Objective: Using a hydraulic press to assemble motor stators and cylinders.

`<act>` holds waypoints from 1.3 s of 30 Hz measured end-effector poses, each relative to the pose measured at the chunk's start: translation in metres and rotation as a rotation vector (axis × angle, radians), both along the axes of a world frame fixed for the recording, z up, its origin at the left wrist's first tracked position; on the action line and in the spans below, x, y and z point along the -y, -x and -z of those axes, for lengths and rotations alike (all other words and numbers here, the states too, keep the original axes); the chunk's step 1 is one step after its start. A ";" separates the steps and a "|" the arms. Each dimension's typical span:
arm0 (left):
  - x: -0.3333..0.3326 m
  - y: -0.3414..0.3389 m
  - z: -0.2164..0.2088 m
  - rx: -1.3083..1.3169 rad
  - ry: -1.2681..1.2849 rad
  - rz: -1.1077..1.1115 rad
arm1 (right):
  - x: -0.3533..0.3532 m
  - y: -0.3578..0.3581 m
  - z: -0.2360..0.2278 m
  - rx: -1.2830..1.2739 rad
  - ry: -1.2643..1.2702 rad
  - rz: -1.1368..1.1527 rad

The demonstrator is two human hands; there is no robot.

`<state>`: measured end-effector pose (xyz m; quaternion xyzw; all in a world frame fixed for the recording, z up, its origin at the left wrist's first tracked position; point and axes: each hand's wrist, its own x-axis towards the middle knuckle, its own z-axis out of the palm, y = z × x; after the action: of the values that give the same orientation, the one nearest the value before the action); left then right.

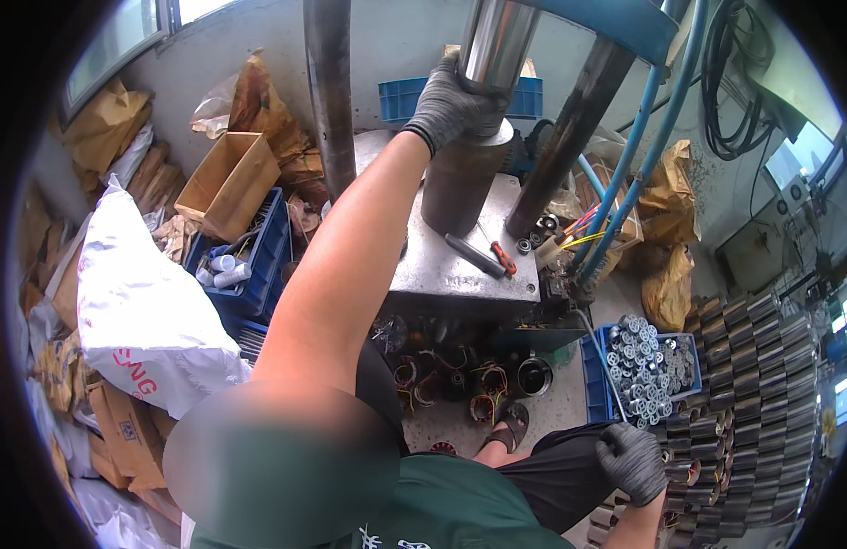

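Dark, smooth metal cylinder point(458, 188) standing upright on a pale metal table point(419, 261), topped by a silvery round disc point(498, 136)

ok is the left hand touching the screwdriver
Apart: the head view shows the left hand up by the ram, the screwdriver on the block well below.

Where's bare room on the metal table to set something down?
The metal table has a bare front-left patch between the left forearm and the black rod. Crowded: its right side, with red-handled screwdriver, ring-shaped parts.
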<state>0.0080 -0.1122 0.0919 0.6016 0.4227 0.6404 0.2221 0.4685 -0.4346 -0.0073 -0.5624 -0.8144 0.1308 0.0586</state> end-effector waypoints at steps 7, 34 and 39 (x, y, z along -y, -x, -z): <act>-0.004 -0.005 0.003 0.213 -0.036 0.087 | 0.003 0.004 0.004 0.037 -0.167 0.061; -0.037 0.024 0.028 -0.003 0.020 -0.088 | 0.002 0.000 0.003 0.018 -0.208 0.030; -0.024 0.018 0.020 -0.075 0.054 -0.113 | 0.001 -0.003 -0.001 0.073 -0.170 -0.009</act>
<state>-0.0105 -0.0882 0.0715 0.5940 0.4813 0.6173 0.1858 0.4714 -0.4355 -0.0068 -0.5559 -0.8268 0.0408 0.0759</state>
